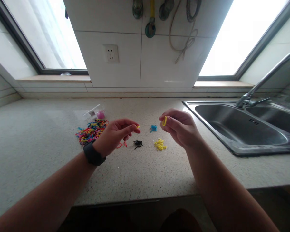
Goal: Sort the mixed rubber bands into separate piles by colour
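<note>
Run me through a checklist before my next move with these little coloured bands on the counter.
1. Right hand has a secure pinch on the yellow looped band: ok, it sits between thumb and fingers.
2. Left hand is free: not ok, a small yellow piece is at its fingertips.
3. Small heap of yellow bands is apart from the small clusters of blue bands and black bands: ok, gaps show between them.
4. Thin red bands are all in view: cannot tell, the left hand may hide some.
5. Large multicoloured heap is away from the stainless steel sink: ok.
</note>
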Demonstrator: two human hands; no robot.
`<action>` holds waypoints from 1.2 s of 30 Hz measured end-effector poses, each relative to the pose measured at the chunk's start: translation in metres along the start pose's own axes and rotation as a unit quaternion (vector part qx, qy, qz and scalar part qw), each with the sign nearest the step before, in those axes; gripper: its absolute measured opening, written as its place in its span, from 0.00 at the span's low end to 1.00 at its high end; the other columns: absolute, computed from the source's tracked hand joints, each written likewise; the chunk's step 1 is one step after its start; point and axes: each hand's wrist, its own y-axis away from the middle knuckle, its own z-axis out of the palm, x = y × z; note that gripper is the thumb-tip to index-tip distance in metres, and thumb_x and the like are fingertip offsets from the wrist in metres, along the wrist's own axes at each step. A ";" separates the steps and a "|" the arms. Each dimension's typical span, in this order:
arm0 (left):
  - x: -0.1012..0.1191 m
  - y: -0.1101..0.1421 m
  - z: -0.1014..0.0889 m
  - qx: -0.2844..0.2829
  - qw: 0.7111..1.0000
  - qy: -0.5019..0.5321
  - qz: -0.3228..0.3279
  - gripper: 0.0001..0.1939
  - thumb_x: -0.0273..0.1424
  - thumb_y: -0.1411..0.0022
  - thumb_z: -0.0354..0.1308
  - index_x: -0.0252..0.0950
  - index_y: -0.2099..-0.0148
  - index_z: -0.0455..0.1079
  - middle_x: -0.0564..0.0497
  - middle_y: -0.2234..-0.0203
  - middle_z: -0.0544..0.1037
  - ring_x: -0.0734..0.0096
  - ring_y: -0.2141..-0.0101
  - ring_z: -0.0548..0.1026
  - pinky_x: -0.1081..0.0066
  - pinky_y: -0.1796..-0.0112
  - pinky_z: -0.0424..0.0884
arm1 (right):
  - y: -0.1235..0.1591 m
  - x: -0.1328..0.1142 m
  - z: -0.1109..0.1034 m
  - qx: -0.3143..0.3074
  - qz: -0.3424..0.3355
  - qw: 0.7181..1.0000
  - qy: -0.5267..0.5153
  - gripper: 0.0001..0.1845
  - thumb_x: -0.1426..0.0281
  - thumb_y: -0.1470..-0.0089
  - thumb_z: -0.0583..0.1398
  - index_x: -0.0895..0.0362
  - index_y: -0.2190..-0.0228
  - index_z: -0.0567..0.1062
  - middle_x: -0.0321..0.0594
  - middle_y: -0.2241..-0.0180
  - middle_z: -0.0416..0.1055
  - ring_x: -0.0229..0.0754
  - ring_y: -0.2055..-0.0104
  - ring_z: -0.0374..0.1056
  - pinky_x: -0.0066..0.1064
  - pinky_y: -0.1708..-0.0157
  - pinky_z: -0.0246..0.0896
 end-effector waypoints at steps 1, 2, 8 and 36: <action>0.000 0.000 0.000 0.001 1.000 -0.004 0.000 0.10 0.36 0.38 0.66 0.36 0.57 0.78 0.48 0.67 0.82 0.79 0.75 0.68 0.78 0.75 0.66 | 0.001 0.000 -0.001 -0.009 0.003 1.000 0.009 0.15 0.53 0.48 0.68 0.52 0.68 0.80 0.32 0.79 0.62 0.34 0.78 0.54 0.32 0.78 0.52; 0.000 0.000 0.000 0.001 1.000 -0.009 -0.001 0.11 0.36 0.38 0.66 0.35 0.57 0.78 0.48 0.67 0.82 0.78 0.75 0.69 0.78 0.75 0.66 | 0.001 0.000 -0.001 -0.018 0.007 1.000 0.017 0.15 0.53 0.48 0.68 0.52 0.68 0.80 0.33 0.78 0.63 0.34 0.77 0.55 0.32 0.78 0.52; 0.001 0.000 0.000 -0.003 1.000 -0.023 0.000 0.11 0.37 0.38 0.66 0.35 0.57 0.78 0.48 0.67 0.82 0.78 0.76 0.68 0.77 0.75 0.66 | 0.001 -0.002 0.000 -0.059 -0.009 0.997 0.045 0.12 0.57 0.43 0.65 0.52 0.65 0.82 0.34 0.76 0.66 0.33 0.77 0.57 0.30 0.78 0.52; 0.003 0.001 0.005 -0.053 0.987 -0.149 -0.013 0.14 0.40 0.36 0.63 0.35 0.55 0.78 0.48 0.67 0.82 0.78 0.77 0.68 0.79 0.80 0.65 | 0.002 0.006 0.004 -0.152 0.016 0.945 0.289 0.12 0.61 0.43 0.64 0.56 0.63 0.79 0.32 0.77 0.66 0.33 0.76 0.59 0.28 0.76 0.53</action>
